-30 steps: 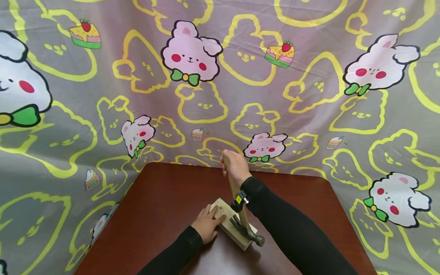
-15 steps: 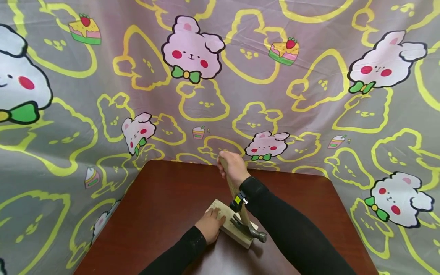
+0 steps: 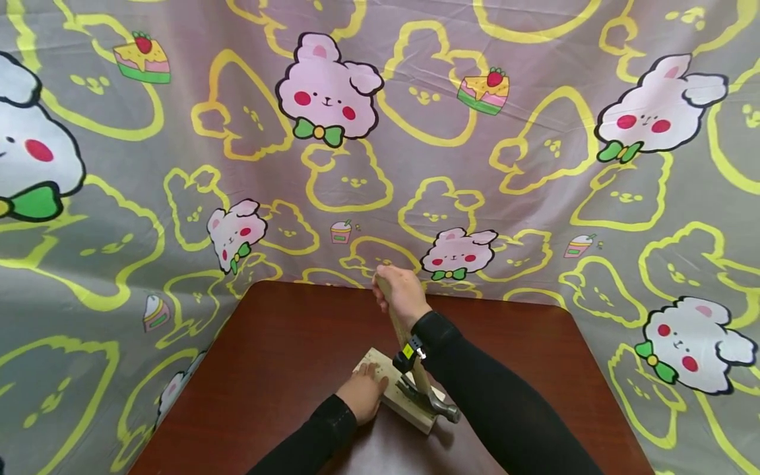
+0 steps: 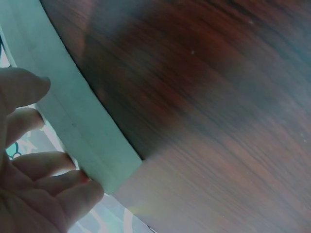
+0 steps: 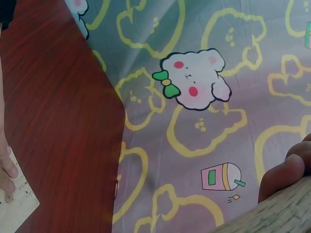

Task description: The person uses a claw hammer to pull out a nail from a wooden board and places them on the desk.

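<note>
A pale wooden block point(image 3: 410, 414) lies slantwise on the table. My left hand point(image 3: 363, 394) presses its far left end, the fingers laid over the top; in the left wrist view the thumb point(image 4: 24, 87) shows beside the block's long side point(image 4: 77, 107). My right hand point(image 3: 405, 297) grips the upper end of a claw hammer's point(image 3: 420, 379) wooden handle, which stands steeply. The hammer's head rests on the block's near right part, claw to the left. Whether a nail sits in the claw cannot be seen. Small dark marks dot the block's top point(image 5: 29, 201).
A reddish-brown table point(image 3: 285, 343) with rounded corners bears the block. Behind it and at both sides hangs a grey curtain point(image 3: 522, 218) printed with rabbits and cakes. A small camera point(image 3: 406, 356) is strapped at the right wrist.
My left hand has shifted slightly to the right on the block. The right hand has drawn the top of the handle a little to the left, while the hammer's head stays on the block.
</note>
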`<action>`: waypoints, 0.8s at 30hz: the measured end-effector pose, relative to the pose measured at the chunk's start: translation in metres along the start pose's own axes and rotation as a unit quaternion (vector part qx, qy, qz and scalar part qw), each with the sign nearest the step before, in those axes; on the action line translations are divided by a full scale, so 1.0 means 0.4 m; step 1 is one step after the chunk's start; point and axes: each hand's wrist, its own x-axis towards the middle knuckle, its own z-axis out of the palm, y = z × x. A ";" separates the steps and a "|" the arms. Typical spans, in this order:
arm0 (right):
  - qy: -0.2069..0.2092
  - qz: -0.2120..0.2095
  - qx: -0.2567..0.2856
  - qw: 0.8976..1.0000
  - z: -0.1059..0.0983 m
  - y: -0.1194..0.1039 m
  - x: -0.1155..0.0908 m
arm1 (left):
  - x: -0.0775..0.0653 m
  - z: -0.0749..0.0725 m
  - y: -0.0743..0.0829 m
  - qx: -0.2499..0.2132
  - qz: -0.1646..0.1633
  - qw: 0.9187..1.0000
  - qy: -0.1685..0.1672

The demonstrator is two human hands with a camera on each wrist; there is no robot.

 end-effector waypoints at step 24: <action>0.013 -0.029 0.039 0.999 -0.040 -0.007 -0.033 | 0.010 -0.002 0.004 -0.012 -0.007 1.000 -0.019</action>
